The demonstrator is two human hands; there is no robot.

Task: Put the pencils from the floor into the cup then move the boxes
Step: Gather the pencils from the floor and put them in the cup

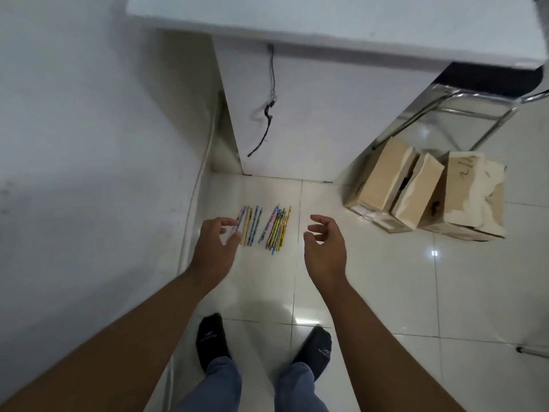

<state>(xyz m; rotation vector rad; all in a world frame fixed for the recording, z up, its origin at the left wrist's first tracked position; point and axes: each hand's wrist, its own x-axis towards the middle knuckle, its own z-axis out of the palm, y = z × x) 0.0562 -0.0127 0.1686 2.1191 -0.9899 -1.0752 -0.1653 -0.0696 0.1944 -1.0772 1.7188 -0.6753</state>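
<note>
Glossy white tiled floor beside a white desk, pencils lying in two loose clusters on the tiles, cardboard boxes near a chair frame — left hand and right hand both spread, empty, flanking the pencils.

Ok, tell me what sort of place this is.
Probably an office or study corner: a white desk against the wall, a metal-framed chair tucked under it, and cardboard boxes stored on a glossy tiled floor.
</note>
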